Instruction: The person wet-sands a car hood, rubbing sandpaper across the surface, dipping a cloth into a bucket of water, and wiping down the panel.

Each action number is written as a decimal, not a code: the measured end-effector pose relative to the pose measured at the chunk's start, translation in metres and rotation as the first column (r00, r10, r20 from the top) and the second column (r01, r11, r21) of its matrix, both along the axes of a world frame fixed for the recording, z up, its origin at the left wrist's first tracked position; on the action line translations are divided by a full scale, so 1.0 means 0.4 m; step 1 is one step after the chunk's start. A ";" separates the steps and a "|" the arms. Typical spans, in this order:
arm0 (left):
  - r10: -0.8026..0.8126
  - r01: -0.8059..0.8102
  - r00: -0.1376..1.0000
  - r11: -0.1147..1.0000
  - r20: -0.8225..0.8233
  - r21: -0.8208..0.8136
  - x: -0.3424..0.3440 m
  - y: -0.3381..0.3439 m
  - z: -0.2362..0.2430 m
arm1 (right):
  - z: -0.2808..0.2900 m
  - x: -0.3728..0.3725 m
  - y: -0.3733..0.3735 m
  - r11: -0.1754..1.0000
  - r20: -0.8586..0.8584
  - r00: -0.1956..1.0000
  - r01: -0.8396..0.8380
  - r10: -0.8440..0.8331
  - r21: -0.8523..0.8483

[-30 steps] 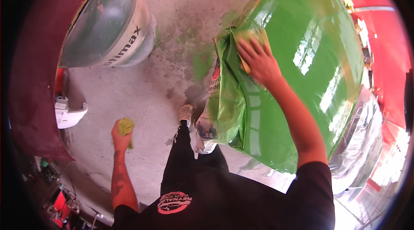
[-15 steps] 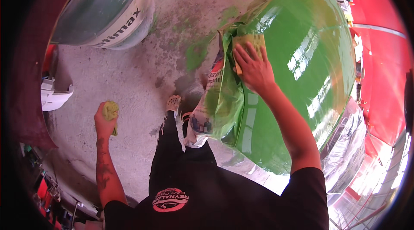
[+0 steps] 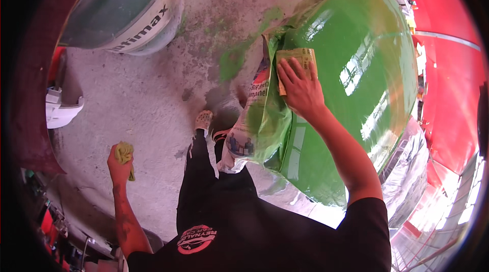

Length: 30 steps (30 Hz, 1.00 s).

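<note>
My right hand [image 3: 301, 90] presses a folded yellowish sheet of sandpaper [image 3: 307, 55] onto a glossy green car panel [image 3: 338, 134]. The sheet lies near the panel's left edge, its printed back up, its underside hidden. Fingers stretch across it, with the thumb side toward the panel's edge. Printed plastic masking [image 3: 244, 129] hangs crumpled along that edge, below my hand. Away to the left, above the floor, my left hand [image 3: 119, 171] is closed around a bunched yellow-green cloth [image 3: 124, 153]. Part of the cloth dangles beside the fist, touching nothing else.
A large rounded dark thing with a pale lettered band [image 3: 145, 32] stands at the upper left. A white plastic part [image 3: 63, 110] is below it. Clear plastic sheeting [image 3: 407, 170] and a red surface [image 3: 451, 93] lie right of the panel. Green residue [image 3: 233, 60] marks the concrete floor.
My left hand has dropped lower in the view with the cloth. My right hand and the sandpaper have shifted slightly on the panel, and more of the sheet's printed back shows.
</note>
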<state>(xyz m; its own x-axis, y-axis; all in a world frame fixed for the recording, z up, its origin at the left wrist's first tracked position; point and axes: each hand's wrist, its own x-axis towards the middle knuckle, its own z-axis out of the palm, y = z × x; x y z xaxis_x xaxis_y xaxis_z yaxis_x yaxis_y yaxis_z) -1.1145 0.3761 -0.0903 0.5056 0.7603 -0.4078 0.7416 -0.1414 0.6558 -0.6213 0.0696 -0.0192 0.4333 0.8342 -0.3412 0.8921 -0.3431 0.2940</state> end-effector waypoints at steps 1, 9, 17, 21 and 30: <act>0.003 -0.003 1.000 1.000 0.000 -0.002 -0.015 -0.006 -0.006 | 0.003 0.008 -0.002 1.000 -0.008 1.000 0.012 -0.012 0.001; 0.022 -0.020 1.000 0.995 0.020 -0.102 -0.023 -0.039 -0.045 | -0.008 0.055 0.009 1.000 0.050 0.998 0.029 -0.028 -0.007; 0.193 -0.229 0.952 0.963 -0.237 -0.139 -0.425 -0.152 -0.071 | 0.067 -0.221 -0.377 0.973 -0.247 0.942 0.206 -0.226 -0.102; 0.067 -0.101 0.979 0.980 -0.195 -0.173 -0.277 -0.082 -0.104 | 0.049 -0.085 -0.195 0.992 -0.134 0.983 0.126 -0.127 -0.015; 0.087 -0.092 0.995 0.984 -0.040 -0.151 -0.237 0.070 -0.129 | -0.002 -0.064 -0.045 0.989 -0.133 0.983 0.138 -0.129 0.059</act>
